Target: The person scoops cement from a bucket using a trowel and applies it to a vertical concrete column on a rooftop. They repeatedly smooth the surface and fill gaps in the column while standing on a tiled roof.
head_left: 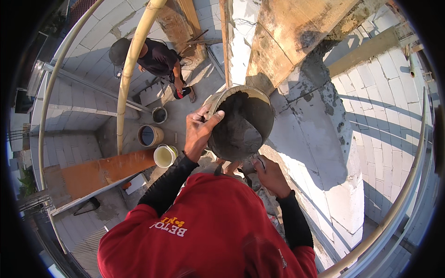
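A round bucket (271, 116) of wet grey mortar (236, 127) is tilted in front of me, at the top of a block wall. My left hand (200, 129) grips its left rim, with the thumb over the edge. My right hand (272, 177) is closed just below the bucket's near right side. What its fingers hold is mostly hidden; a small grey piece shows beside them. Sun and shadow split the mortar's surface. Beyond the bucket, a wooden board (287, 41) slants up along the wall.
White block walls (380, 97) stand on both sides. A bamboo pole (131, 69) rises at the left. Down on the floor are a white pail (164, 156), a bucket of dark liquid (147, 135) and a small dark bucket (159, 115). A person (160, 60) in dark clothes stands below. An orange-brown plank (106, 169) lies at left.
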`<state>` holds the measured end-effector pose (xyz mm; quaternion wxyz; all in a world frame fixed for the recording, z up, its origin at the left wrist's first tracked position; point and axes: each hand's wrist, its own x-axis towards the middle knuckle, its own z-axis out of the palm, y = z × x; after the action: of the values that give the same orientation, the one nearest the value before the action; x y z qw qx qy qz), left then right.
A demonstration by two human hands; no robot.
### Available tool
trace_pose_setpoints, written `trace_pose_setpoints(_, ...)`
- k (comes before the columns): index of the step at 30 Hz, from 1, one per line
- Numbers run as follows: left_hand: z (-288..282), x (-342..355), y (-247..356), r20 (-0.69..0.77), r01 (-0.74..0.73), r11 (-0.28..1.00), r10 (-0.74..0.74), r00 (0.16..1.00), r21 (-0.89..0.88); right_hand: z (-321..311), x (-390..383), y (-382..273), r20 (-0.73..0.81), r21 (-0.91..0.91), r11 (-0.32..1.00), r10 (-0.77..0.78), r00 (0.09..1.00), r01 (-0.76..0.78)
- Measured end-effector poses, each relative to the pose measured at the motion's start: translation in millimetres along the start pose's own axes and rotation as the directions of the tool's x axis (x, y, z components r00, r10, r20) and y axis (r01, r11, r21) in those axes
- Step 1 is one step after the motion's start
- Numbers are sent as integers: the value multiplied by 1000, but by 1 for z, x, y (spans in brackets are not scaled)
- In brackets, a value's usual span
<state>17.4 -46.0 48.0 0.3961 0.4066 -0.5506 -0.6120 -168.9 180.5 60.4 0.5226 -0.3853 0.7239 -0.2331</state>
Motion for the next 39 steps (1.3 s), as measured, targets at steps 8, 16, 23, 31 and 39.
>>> trace_pose_setpoints(8,39,4,29,155,-194,966,168,974,173,-48,7,-37,-345,-650,753,-173,923,-101)
trace_pose_setpoints(16,40,16,40,232,-111,987,83,969,112,6,25,-22,-12,112,981,-159,987,159)
trace_pose_setpoints(23,13,20,44,91,24,984,-8,996,-174,20,31,-33,148,497,865,-163,975,69)
trace_pose_setpoints(31,21,14,-7,-2,145,941,-153,988,-306,21,3,-14,13,601,799,-25,1000,12)
trace_pose_setpoints(39,23,11,-20,67,257,907,-249,966,-334,-8,-112,-54,-368,797,528,35,929,295)
